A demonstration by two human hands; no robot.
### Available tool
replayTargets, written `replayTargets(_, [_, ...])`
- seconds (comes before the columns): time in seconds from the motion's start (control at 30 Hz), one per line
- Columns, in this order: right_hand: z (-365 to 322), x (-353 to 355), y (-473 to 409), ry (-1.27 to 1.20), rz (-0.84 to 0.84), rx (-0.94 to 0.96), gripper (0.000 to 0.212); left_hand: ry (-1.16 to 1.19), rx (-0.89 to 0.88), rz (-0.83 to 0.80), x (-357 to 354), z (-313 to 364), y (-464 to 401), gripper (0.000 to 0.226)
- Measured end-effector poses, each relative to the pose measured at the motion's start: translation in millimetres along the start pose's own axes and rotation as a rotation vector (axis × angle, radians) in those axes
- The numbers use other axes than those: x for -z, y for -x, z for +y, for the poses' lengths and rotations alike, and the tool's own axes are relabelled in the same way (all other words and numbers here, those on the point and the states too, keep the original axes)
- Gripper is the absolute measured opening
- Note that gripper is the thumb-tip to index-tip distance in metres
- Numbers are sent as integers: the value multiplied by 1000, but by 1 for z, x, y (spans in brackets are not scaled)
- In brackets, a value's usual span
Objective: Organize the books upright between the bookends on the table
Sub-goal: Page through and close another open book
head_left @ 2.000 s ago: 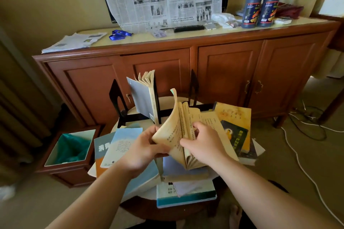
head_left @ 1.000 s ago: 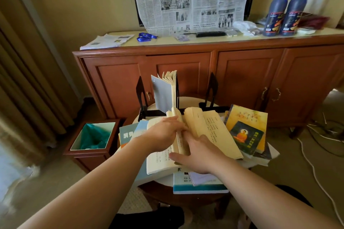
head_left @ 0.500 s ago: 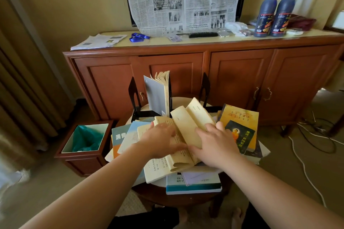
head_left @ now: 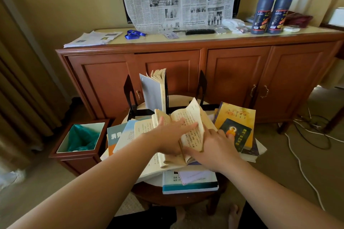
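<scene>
The left hand (head_left: pixel 170 138) lies flat, fingers straight, pressing the pages of an open book (head_left: pixel 188 132). The right hand (head_left: pixel 216 149) sits just beside it, fingers loosely bent on the book's right edge. The book rests on a pile of books on the small table (head_left: pixel 178 198), right under both hands. It looks light, soft and floppy, so close it and hold it by the spine. Past the hands, one grey book (head_left: pixel 153 93) stands between the black bookends (head_left: pixel 130 96). There is room to its right. Books hang over the table edge and could slip.
</scene>
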State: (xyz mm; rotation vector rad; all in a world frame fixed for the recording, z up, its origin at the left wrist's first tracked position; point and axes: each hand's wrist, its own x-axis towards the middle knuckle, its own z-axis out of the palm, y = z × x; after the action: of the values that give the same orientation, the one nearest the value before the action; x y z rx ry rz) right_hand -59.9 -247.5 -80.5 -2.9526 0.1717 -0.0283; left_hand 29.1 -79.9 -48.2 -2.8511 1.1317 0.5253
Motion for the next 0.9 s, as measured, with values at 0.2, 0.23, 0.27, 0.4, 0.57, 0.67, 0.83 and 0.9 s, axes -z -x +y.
replayTargets(0.2, [23,-6,-4,-162,190,19,96,15,-76,-31,-10,-1,-13,72])
replayTargets(0.23, [26,-7,-4,-168,196,17,97,28,-75,-29,-11,-2,-14,67])
replayTargets(0.27, [29,-8,-4,-163,198,20,96,50,-63,-29,-11,-3,-14,61])
replayTargets(0.4, [35,-10,-4,4,207,43,83,88,0,8,-18,-5,-18,57])
replayTargets(0.57, [31,-8,-6,93,169,178,35,8,70,90,-21,-2,-20,96])
replayTargets(0.67, [27,-14,-6,60,76,292,21,-64,118,145,-25,2,-28,101])
replayTargets(0.83, [25,-29,-18,34,28,296,32,-104,158,128,-30,-1,-36,107])
replayTargets(0.9, [25,-32,-29,31,3,307,38,-88,136,89,-31,-5,-33,110])
